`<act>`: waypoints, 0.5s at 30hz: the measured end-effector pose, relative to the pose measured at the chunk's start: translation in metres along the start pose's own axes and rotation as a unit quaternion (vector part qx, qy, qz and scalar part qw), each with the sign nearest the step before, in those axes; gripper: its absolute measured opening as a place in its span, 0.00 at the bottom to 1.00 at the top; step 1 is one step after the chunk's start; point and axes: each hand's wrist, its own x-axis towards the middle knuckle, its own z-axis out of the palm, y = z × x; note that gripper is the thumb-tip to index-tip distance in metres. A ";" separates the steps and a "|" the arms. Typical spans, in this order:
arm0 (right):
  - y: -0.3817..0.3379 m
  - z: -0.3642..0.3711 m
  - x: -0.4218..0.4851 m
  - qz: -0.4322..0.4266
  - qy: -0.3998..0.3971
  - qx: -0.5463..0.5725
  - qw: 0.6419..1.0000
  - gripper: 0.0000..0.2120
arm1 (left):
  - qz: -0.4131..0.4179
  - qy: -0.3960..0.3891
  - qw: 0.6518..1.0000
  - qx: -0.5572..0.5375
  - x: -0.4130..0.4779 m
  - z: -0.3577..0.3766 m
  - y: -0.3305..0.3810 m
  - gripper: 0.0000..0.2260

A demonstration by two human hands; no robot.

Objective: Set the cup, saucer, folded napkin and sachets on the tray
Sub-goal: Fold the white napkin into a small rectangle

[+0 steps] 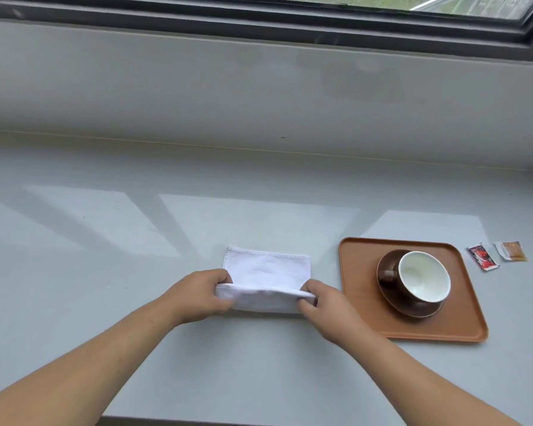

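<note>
A white cloth napkin (266, 269) lies on the pale counter, its near edge lifted and curled over. My left hand (197, 295) pinches that edge at its left end. My right hand (325, 304) pinches it at the right end. To the right is an orange-brown tray (360, 305). On it stands a brown saucer (413, 310) with a brown cup (423, 278), white inside and empty. Two sachets lie on the counter beyond the tray's far right corner: a red one (482, 257) and an orange one (512, 251).
The pale counter (136, 241) runs back to a low grey wall under a dark-framed window (290, 23). Its front edge shows at the bottom of the view, between my forearms.
</note>
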 end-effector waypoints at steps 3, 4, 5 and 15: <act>-0.004 -0.009 0.021 0.044 -0.006 0.063 0.997 0.04 | -0.011 0.016 0.999 -0.048 0.019 -0.006 -0.001 0.09; -0.004 -0.012 0.027 0.051 -0.006 0.066 0.997 0.04 | -0.013 0.030 0.998 -0.061 0.025 -0.008 -0.001 0.07; -0.004 -0.014 0.034 0.058 -0.004 0.064 0.996 0.03 | -0.013 0.040 0.996 -0.073 0.031 -0.009 -0.001 0.06; -0.004 -0.021 0.079 0.078 0.010 0.025 0.997 0.07 | -0.058 0.045 0.994 -0.080 0.074 -0.007 -0.003 0.08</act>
